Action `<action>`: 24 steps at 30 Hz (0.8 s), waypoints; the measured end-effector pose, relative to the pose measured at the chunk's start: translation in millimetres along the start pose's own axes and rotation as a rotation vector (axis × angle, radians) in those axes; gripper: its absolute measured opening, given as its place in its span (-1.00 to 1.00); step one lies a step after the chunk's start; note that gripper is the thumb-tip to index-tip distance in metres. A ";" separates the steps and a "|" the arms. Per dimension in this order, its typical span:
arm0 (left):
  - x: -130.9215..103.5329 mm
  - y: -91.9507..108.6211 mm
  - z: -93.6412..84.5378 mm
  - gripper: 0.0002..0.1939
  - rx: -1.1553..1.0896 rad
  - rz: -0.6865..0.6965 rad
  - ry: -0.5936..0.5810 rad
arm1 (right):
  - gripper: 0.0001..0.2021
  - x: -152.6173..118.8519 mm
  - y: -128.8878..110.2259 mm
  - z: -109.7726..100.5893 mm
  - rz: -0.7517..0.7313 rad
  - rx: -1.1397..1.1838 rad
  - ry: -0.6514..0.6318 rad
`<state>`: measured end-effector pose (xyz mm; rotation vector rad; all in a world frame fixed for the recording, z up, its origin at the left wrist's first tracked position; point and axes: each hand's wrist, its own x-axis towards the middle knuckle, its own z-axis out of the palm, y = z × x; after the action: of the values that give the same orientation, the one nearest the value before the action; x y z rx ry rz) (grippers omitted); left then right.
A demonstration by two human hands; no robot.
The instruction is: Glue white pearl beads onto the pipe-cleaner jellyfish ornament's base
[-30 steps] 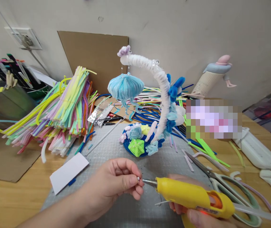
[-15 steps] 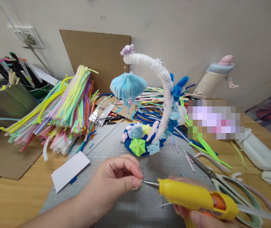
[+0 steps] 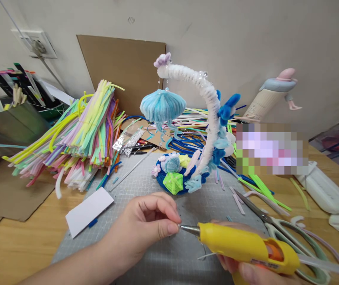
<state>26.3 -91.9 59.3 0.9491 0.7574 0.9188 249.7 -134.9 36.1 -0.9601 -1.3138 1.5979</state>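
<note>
My left hand [image 3: 148, 233] pinches something tiny between thumb and forefinger; it looks like a small clear bead, mostly hidden. Wrapped round a yellow hot glue gun [image 3: 240, 241] is my right hand [image 3: 255, 271], partly out of frame. The gun's metal nozzle [image 3: 190, 229] points left, right at my left fingertips. A clear glue stick [image 3: 330, 266] sticks out of its back end. Just beyond my hands stands a pipe-cleaner ornament: a white curved arch [image 3: 209, 107], a hanging blue jellyfish [image 3: 162, 107], and a round dark-blue base bearing a green starfish [image 3: 173, 183].
A grey cutting mat [image 3: 122, 178] lies under the work. Large scissors [image 3: 288, 233] rest at right, near the glue gun. Bundled pipe cleaners [image 3: 89, 126] are piled at left, beside a white card [image 3: 89, 211]. A cardboard sheet [image 3: 122, 71] leans on the wall.
The view has shifted slightly. The glue gun's nozzle stays at my left fingertips, and both hands keep nearly the same pose.
</note>
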 end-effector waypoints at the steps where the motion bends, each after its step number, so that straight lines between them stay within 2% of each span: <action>1: 0.2 0.1 0.0 -0.93 -0.002 0.002 0.000 | -0.82 -0.6 -0.7 -1.3 -0.016 -0.029 0.000; 3: 0.5 0.2 0.0 -0.93 -0.007 0.006 0.001 | -0.82 -1.0 -1.7 -2.6 -0.057 -0.079 0.020; 10: 0.6 0.9 -0.3 -0.94 -0.016 0.016 -0.012 | -0.74 2.6 -1.6 2.0 -0.040 -0.032 0.064; 14: 0.4 0.6 -1.1 -0.94 -0.015 0.019 -0.013 | -0.69 3.9 -2.7 0.7 -0.038 -0.145 -0.002; 18: 0.9 0.5 -1.7 -0.94 -0.010 0.015 -0.012 | -0.63 2.2 -1.9 -1.3 -0.050 -0.227 0.012; 24: 0.8 0.6 -1.4 -0.94 -0.004 0.017 -0.013 | -0.63 -1.3 -0.5 -4.6 -0.090 -0.296 -0.038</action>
<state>25.2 -90.5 59.1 0.9588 0.7374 0.9280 254.4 -134.5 35.9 -1.0348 -1.6284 1.3834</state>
